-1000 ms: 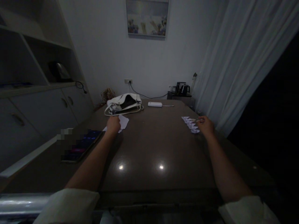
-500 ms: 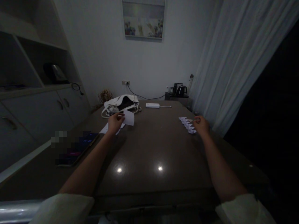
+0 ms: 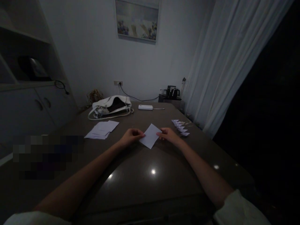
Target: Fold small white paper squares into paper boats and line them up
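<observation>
Between my two hands a white square sheet of paper (image 3: 150,136) is held with one corner pointing away from me. My left hand (image 3: 131,137) pinches its left corner between thumb and fingers. At the opposite corner my right hand (image 3: 170,136) grips the sheet in the same way. To the left lies a loose stack of white paper sheets (image 3: 101,129). On the right a row of folded paper pieces (image 3: 180,127) with pointed tips rests on the table, some small light-coloured bits (image 3: 186,122) beside it.
A white handbag (image 3: 111,106) sits at the back left of the dark glossy table (image 3: 150,193). A white power bank (image 3: 145,107) with a short cable lies at the back. A pixelated patch covers the left side. A pale curtain (image 3: 199,68) hangs at the right.
My left hand has lifted a sheet from the stack and carried it right to the middle. My right hand has left the folded pieces and taken the sheet's other corner. The view has turned right.
</observation>
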Available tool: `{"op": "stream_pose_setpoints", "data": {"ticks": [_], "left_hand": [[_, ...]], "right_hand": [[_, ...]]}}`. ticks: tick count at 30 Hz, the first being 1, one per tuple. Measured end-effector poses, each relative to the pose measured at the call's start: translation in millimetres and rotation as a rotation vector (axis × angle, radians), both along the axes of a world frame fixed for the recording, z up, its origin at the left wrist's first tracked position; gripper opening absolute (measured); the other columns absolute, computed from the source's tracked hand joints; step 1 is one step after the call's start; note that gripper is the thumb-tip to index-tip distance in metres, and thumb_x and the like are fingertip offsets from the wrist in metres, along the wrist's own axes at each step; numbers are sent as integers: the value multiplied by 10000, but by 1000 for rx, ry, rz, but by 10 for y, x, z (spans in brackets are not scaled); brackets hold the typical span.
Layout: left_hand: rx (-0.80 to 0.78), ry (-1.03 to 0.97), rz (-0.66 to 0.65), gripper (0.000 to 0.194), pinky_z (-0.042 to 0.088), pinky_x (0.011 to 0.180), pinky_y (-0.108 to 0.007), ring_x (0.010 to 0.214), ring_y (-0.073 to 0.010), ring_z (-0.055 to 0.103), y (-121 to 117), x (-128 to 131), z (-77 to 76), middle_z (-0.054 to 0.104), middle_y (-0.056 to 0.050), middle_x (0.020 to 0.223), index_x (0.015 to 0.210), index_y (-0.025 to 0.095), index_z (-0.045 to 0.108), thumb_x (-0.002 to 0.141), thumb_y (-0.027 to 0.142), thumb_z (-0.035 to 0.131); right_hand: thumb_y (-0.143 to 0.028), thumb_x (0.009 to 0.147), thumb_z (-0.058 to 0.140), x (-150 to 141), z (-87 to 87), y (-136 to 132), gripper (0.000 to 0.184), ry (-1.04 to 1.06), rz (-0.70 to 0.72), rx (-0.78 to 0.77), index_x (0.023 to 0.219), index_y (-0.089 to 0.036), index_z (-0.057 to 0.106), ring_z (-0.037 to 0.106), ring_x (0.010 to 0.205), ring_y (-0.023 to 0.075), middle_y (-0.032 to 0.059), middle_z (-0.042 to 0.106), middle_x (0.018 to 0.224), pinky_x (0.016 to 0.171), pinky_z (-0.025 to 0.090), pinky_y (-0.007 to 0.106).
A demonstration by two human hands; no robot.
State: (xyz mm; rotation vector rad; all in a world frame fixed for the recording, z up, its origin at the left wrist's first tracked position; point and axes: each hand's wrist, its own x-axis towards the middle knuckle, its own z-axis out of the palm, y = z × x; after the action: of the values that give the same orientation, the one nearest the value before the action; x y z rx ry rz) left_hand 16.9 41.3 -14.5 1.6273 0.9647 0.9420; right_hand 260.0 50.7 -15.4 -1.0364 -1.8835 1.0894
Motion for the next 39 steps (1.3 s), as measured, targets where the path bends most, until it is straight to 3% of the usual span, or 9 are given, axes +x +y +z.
{"op": "stream_pose_setpoints", "data": {"ticks": [9, 16, 22, 30, 39], "left_hand": [[151, 218, -221, 347, 368, 529, -195, 584, -99, 513, -94, 57, -4, 586, -5, 649, 745, 107, 618, 749, 451, 574], [250, 183, -196, 271, 432, 606, -219, 662, -123, 560, -47, 49, -47, 608, -18, 723, 791, 121, 584, 717, 378, 623], [381, 250, -65, 245, 410, 552, -200, 627, -114, 538, 5, -11, -57, 600, -21, 717, 810, 122, 586, 756, 360, 570], [479, 367, -145, 137, 407, 609, -201, 677, -120, 556, -21, -35, -34, 627, -23, 753, 810, 130, 624, 743, 229, 556], [550, 514, -143, 225, 402, 624, -206, 673, -122, 543, -86, -21, 41, 611, -24, 778, 857, 144, 640, 717, 120, 465]], "right_hand": [[-376, 590, 710, -43, 6, 18, 310, 137, -43, -46, 734, -138, 573, 521, 518, 93, -17, 592, 622, 494, 377, 203], [-334, 605, 717, -95, 32, -57, 270, 116, 85, -15, 752, -133, 611, 575, 650, 123, 12, 623, 715, 628, 442, 249], [-298, 628, 707, -80, 46, -76, 282, 67, 148, 41, 841, -138, 614, 579, 696, 125, 28, 626, 774, 661, 444, 252], [-181, 658, 620, -37, 2, -46, 57, 1, 203, 154, 670, -131, 645, 597, 801, 150, 62, 638, 860, 747, 453, 284], [-130, 675, 545, -29, -28, -55, 106, -131, 200, 207, 699, -136, 648, 603, 741, 146, 42, 640, 770, 724, 471, 288]]}}
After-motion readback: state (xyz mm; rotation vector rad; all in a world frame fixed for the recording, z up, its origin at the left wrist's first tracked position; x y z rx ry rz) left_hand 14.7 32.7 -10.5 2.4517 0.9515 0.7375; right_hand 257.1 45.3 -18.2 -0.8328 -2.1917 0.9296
